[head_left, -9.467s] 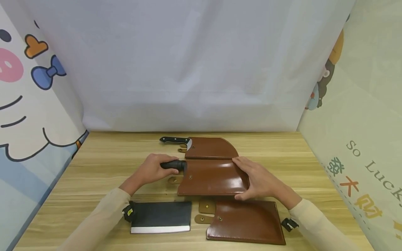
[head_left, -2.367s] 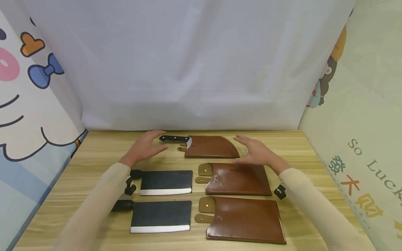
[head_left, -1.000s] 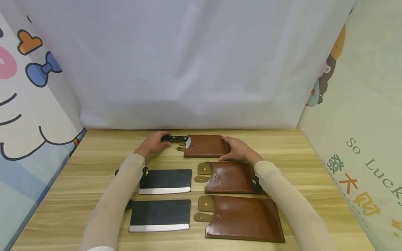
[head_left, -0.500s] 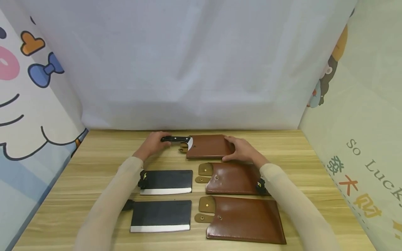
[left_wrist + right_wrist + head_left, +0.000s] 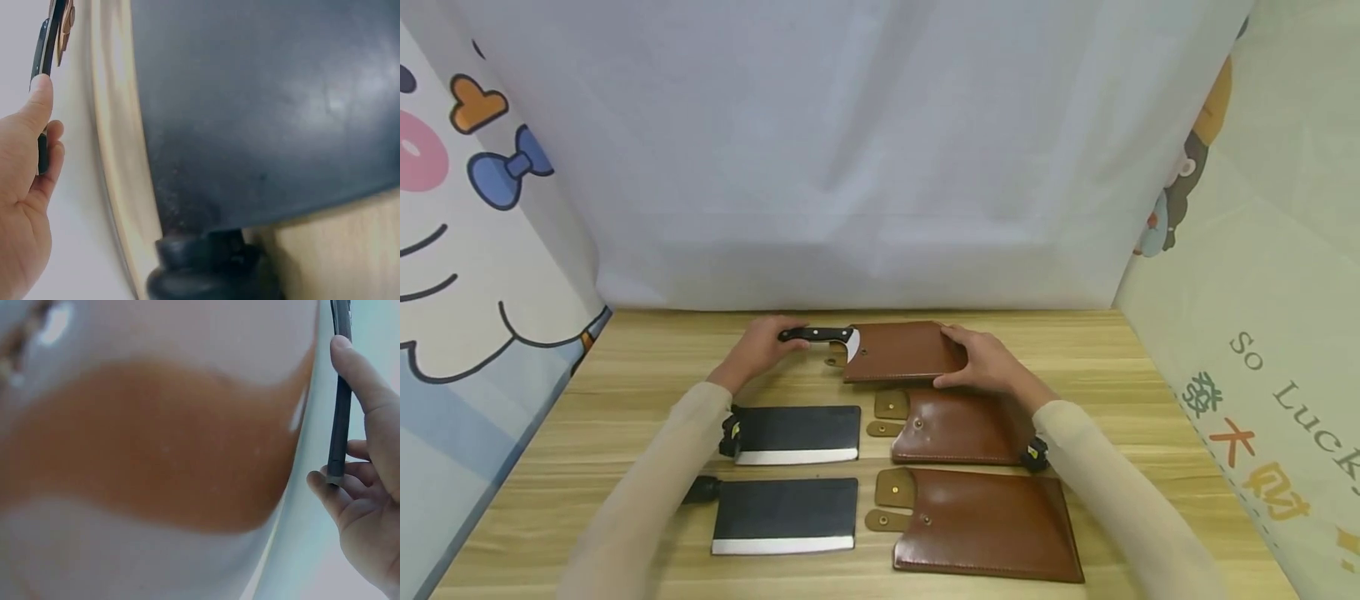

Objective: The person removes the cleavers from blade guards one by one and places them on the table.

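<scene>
In the head view my left hand (image 5: 762,346) pinches the black riveted handle of a knife (image 5: 827,334). Its broad blade sits in a brown leather sheath (image 5: 898,354), with only a bright heel of metal showing. My right hand (image 5: 988,358) grips that sheath's right end, thumb at the lower edge and fingers over the upper one. From the left wrist, the thumb (image 5: 39,103) lies along the handle. The right wrist view shows the sheath (image 5: 340,412) edge-on between thumb and fingers. Sheath and knife are slightly raised above the back of the table.
Two bare dark cleavers, a middle one (image 5: 805,429) and a front one (image 5: 786,512), lie at left. Beside them at right lie two brown sheaths, a middle one (image 5: 955,425) and a front one (image 5: 985,525), straps undone. A white cloth (image 5: 850,167) hangs behind the wooden table (image 5: 587,433).
The middle cleaver, sheathed and held earlier, now lies bare left of its sheath. Both hands moved to the back knife, took hold of it and lifted it slightly towards me.
</scene>
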Demonstrator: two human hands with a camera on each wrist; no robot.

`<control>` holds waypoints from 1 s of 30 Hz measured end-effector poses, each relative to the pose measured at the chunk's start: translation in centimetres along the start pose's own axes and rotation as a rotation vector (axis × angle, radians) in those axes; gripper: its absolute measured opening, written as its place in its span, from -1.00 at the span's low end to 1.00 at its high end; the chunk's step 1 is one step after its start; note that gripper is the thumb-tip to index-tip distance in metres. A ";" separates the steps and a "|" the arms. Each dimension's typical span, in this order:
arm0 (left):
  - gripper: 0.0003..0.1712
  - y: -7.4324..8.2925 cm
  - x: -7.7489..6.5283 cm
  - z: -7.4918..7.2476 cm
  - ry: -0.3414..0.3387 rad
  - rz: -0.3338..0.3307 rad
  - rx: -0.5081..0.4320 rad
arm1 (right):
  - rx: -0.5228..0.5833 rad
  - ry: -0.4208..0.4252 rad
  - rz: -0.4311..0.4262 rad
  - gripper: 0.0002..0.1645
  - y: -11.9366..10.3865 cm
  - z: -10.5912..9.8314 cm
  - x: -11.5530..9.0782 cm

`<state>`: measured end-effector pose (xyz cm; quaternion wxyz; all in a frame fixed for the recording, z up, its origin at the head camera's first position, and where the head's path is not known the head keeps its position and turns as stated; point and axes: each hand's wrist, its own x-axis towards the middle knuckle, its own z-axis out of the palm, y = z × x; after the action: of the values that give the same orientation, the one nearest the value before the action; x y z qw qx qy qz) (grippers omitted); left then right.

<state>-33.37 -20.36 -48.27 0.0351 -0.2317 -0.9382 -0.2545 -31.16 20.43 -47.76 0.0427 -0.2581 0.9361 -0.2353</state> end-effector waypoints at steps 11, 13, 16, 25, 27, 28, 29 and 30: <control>-0.48 1.6 -1.1 -1.5 0.065 0.062 0.012 | -0.014 0.074 -0.012 0.25 -1.6 -1.6 -1.4; -0.48 1.9 -1.2 -1.8 0.077 0.076 0.010 | -0.018 0.081 -0.016 0.24 -1.9 -2.0 -1.6; -0.48 2.5 -1.3 -2.3 0.095 0.094 -0.014 | -0.019 0.082 -0.018 0.24 -2.1 -2.4 -1.7; -0.45 2.7 -1.5 -3.2 0.113 0.128 -0.042 | -0.016 0.106 -0.010 0.24 -3.4 -2.7 -2.3; -0.45 2.8 -1.5 -3.2 0.115 0.125 -0.040 | -0.015 0.111 -0.011 0.24 -3.7 -2.7 -2.5; -0.46 2.8 -1.6 -3.2 0.115 0.119 -0.036 | -0.016 0.113 -0.012 0.24 -3.7 -2.6 -2.5; -0.47 2.9 -1.7 -3.2 0.115 0.117 -0.035 | -0.018 0.112 -0.013 0.24 -3.8 -2.6 -2.6; -0.48 3.0 -1.7 -3.1 0.114 0.111 -0.033 | -0.021 0.111 -0.013 0.24 -3.8 -2.6 -2.6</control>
<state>-30.64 -20.35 -44.48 0.0988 -0.2688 -0.9162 -0.2802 -27.66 19.97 -43.86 -0.0137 -0.2513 0.9377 -0.2397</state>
